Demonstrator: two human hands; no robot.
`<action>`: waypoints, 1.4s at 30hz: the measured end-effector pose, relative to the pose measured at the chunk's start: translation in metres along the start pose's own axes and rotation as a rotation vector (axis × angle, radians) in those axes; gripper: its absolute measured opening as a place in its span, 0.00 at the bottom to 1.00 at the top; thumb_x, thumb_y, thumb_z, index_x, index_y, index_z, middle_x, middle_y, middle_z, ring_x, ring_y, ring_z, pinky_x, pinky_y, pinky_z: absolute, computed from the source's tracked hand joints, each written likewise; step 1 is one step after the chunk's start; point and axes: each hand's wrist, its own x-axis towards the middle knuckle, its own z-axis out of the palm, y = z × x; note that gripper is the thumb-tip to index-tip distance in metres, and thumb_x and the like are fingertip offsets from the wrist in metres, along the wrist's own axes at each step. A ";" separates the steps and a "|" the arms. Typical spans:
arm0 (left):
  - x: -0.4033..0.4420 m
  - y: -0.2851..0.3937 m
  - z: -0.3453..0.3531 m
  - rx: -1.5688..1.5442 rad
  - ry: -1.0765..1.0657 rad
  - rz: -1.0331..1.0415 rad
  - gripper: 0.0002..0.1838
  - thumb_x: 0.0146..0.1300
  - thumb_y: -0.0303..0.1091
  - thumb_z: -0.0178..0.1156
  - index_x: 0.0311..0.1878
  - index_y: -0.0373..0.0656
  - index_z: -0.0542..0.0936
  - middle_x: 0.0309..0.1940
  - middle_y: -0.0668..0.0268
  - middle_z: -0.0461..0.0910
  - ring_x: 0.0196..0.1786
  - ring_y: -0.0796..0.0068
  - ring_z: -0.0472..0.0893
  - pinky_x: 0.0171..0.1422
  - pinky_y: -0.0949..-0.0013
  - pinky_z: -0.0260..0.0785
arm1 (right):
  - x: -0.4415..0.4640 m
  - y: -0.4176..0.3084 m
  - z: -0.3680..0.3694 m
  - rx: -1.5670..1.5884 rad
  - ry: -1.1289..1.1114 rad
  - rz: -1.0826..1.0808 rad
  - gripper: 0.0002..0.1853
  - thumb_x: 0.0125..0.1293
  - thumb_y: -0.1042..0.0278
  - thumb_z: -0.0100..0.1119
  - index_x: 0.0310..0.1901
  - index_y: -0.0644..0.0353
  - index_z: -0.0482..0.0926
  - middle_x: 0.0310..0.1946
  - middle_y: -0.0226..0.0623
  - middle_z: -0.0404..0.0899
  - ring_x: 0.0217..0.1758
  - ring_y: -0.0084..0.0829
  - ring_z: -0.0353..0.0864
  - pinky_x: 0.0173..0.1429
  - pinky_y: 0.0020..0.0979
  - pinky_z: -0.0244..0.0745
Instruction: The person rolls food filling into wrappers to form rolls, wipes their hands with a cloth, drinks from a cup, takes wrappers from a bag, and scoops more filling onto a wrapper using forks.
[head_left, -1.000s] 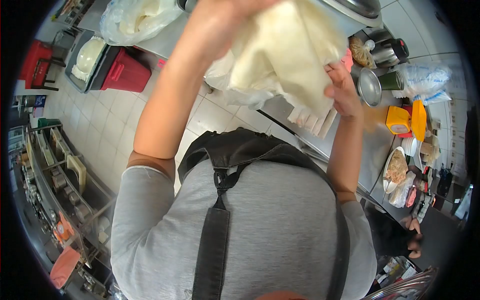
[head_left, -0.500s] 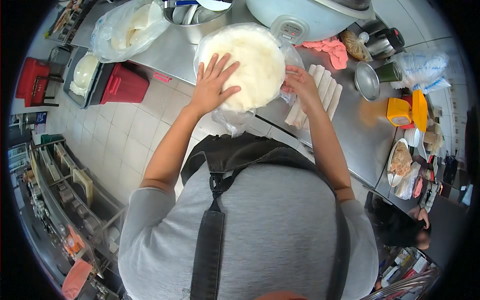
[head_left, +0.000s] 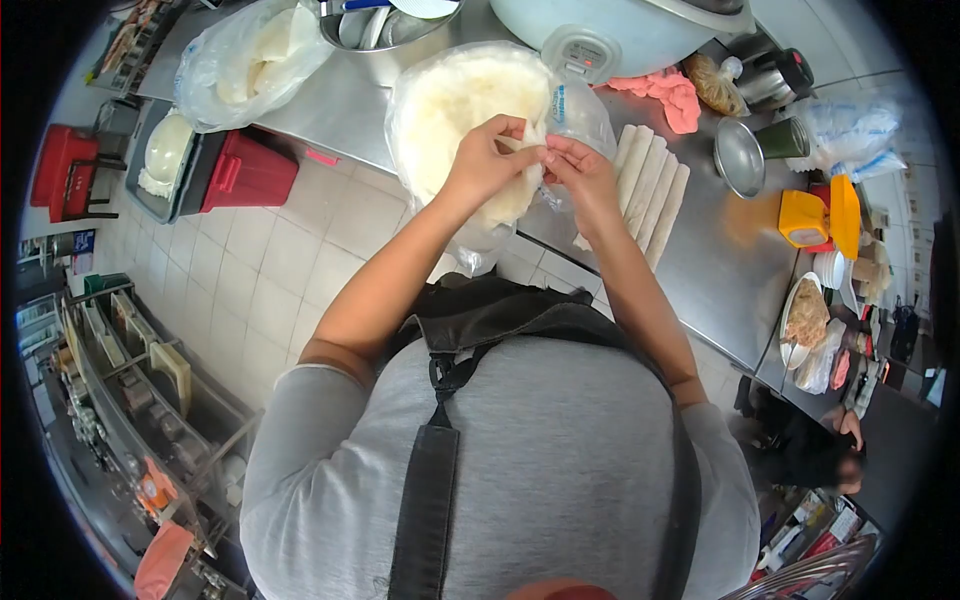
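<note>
1. Pinching the pale dough sheet (head_left: 445,110) at upper centre, the left hand (head_left: 485,162) and right hand (head_left: 583,180) are risking a tear if tugging unevenly.
2. The plastic bag (head_left: 481,242), overhanging the steel table (head_left: 725,240), is possibly inviting a slip.

A round, cream-white, soft-looking sheet (head_left: 440,108) lies broad and mostly flat, right up at the near edge of the grey metal worktop (head_left: 725,285). Faintly mottled on top, and look, the right-hand side is up, pinched into a small fold! All around its rim shows a clear, crinkled plastic bag (head_left: 588,122), bulging out on the right with blue print, its lower end drooping over that near edge.
</note>
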 end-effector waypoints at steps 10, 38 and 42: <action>-0.010 0.008 0.001 -0.246 0.013 -0.142 0.11 0.67 0.31 0.69 0.48 0.36 0.84 0.35 0.67 0.85 0.37 0.81 0.82 0.42 0.76 0.74 | -0.003 0.002 0.001 -0.054 -0.025 0.018 0.16 0.64 0.73 0.72 0.52 0.68 0.83 0.41 0.35 0.88 0.41 0.21 0.83 0.47 0.24 0.76; -0.089 0.153 -0.131 -1.014 0.287 -0.027 0.23 0.68 0.35 0.59 0.63 0.35 0.78 0.58 0.53 0.84 0.58 0.57 0.84 0.65 0.54 0.76 | -0.057 -0.124 -0.045 -0.435 -0.502 -0.379 0.27 0.64 0.77 0.57 0.67 0.61 0.79 0.59 0.34 0.78 0.59 0.25 0.74 0.60 0.25 0.66; -0.055 0.128 -0.158 -1.125 -0.039 -0.028 0.25 0.72 0.38 0.57 0.67 0.34 0.75 0.63 0.53 0.81 0.63 0.54 0.82 0.71 0.51 0.74 | -0.118 -0.160 -0.124 -0.431 -0.174 -0.516 0.26 0.67 0.72 0.62 0.67 0.66 0.77 0.60 0.37 0.81 0.65 0.27 0.75 0.63 0.24 0.66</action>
